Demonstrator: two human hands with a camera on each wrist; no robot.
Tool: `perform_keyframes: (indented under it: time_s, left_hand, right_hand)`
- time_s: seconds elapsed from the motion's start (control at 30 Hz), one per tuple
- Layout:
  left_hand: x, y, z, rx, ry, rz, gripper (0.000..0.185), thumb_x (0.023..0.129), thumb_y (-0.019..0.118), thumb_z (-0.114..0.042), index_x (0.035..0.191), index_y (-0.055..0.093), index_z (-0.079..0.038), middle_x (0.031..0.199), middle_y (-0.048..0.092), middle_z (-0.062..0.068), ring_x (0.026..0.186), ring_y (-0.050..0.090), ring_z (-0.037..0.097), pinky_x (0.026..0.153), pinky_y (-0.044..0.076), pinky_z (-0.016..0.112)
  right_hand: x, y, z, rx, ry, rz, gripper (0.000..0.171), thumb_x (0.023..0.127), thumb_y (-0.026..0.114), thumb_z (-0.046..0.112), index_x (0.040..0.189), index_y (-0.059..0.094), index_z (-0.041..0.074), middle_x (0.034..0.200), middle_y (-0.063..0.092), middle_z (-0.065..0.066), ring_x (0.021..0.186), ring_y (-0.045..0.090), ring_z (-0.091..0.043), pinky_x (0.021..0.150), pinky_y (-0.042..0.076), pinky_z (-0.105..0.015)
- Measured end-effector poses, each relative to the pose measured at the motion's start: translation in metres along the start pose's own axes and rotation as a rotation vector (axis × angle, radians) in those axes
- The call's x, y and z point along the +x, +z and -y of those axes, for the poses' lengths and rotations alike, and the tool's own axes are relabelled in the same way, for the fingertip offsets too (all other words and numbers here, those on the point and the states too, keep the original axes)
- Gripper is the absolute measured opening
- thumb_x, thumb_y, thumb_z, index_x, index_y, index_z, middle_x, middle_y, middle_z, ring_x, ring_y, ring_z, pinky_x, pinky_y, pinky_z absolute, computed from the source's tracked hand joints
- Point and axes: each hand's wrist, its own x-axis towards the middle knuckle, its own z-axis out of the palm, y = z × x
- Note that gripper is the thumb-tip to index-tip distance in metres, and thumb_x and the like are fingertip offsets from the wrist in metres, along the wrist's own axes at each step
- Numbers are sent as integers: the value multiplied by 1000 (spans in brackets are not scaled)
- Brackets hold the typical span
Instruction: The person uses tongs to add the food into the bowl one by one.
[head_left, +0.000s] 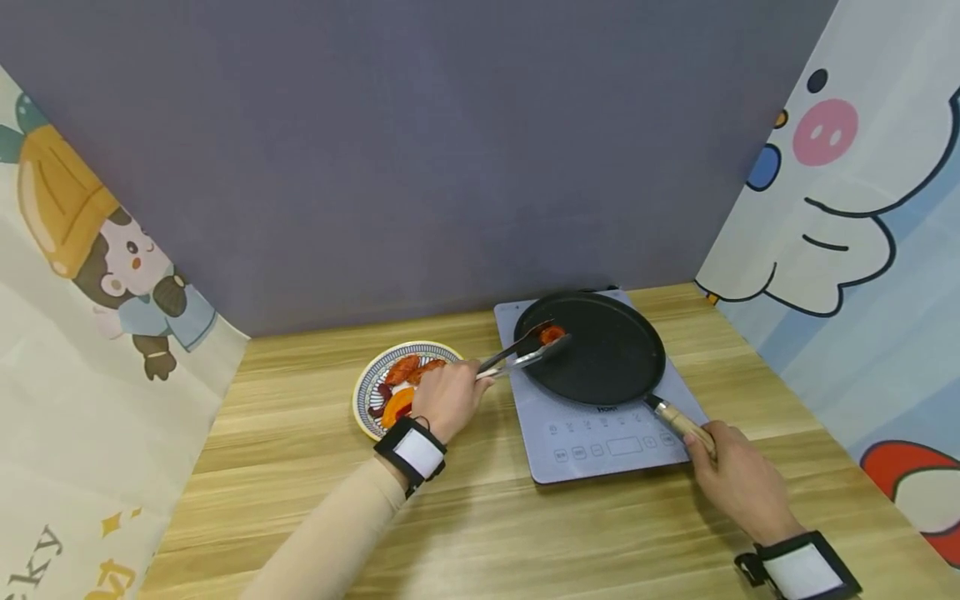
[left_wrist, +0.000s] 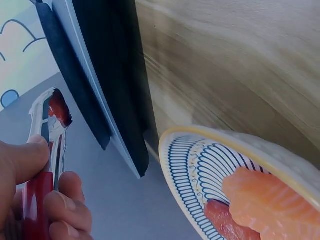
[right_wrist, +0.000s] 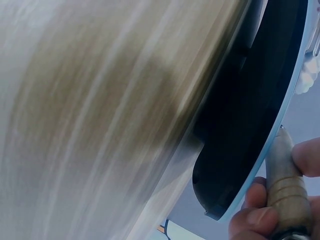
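Observation:
My left hand [head_left: 448, 398] grips a pair of metal tongs [head_left: 529, 358], whose red handle shows in the left wrist view. Between the tong tips is a small reddish-brown piece of food [head_left: 552, 334], over the left part of a flat black frying pan [head_left: 603, 354]. In the left wrist view that piece [left_wrist: 59, 107] appears clear of the pan's edge. My right hand [head_left: 738, 477] holds the pan's wooden handle [head_left: 686, 427]. The pan sits on a grey induction cooker [head_left: 600, 462]. Left of it, partly behind my left hand, stands a patterned plate [head_left: 362, 400].
On the plate lie an orange salmon-like slice [left_wrist: 270, 200], dark red pieces [head_left: 378, 400] and reddish-brown pieces [head_left: 402, 369]. A grey panel [head_left: 450, 167] rises behind the wooden table [head_left: 480, 533]. Printed cartoon sheets [head_left: 840, 192] flank both sides.

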Motion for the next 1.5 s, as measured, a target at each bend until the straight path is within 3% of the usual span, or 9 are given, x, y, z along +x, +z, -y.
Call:
perform_keyframes:
  time_s: [0.2,0.43,0.67,1.07,1.5]
  left_hand:
    - [8,4,-5,-10,-8,6,26,88,68,-38,77,61,-16,63,58,-2,49,52,19,41,36,34]
    - [23,9,-12,58,14,22,28,89,65,-41,81,65,-14,63,60,1,48,53,18,40,36,34]
    - [36,14,-17,92,-5,52,35,90,63,-43,75,65,-12,62,60,3,50,57,21,41,39,35]
    - [54,28,-31,94,-30,101,33,91,61,-45,89,67,-13,78,69,5,65,65,24,53,48,41]
    - [75,31,-47,91,-55,115,32,90,62,-45,89,69,-13,84,71,7,70,67,26,56,49,42]
  right_hand:
    - [1,0,1,-2,-8,-2,36,98,51,32,106,55,-3,73,47,-7,55,42,-18,44,28,-32]
    - [0,-2,0,-5,9,19,39,99,50,35,106,55,-3,73,47,-7,55,43,-19,45,29,-32]
    - [3,0,1,4,-13,5,38,98,51,33,106,56,-4,74,49,-7,55,43,-18,45,30,-32]
    - [0,0,0,-5,-17,-26,36,98,53,31,105,56,-4,72,47,-6,55,42,-18,46,29,-32]
    - [1,2,0,0,-23,-39,34,97,54,29,105,56,-4,71,46,-5,53,40,-17,44,28,-32]
